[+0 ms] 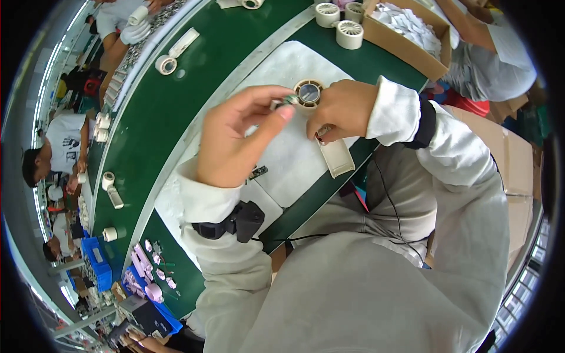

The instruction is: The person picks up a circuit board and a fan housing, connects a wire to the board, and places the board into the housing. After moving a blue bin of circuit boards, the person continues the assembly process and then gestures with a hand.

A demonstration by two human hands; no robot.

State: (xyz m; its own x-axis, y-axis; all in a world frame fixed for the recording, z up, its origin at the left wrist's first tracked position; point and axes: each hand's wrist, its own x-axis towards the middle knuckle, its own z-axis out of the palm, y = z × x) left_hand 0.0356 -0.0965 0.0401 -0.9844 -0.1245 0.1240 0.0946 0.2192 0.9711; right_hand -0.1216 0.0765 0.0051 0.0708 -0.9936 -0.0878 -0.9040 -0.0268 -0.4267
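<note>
Between the thumb and fingertips of my left hand (pixel 235 126) is a small green circuit board (pixel 286 102), right beside the round end of a cream fan housing (pixel 336 159). My right hand (pixel 344 112) is closed round the middle of this housing, covering where the round end meets the handle. Inside the ring (pixel 309 93) a grey round part shows. Both hands are over a white padded mat (pixel 300 170). A small dark circuit board (pixel 258 172) lies on the mat by my left wrist.
Cream round fan heads (pixel 349 36) stand at the far right, beside a cardboard box (pixel 403 54) of white pieces. More cream housings (pixel 112 191) lie on the green belt (pixel 147 117). Pink parts (pixel 154 292) sit at lower left near a blue bin (pixel 96 265). Other people work across the belt.
</note>
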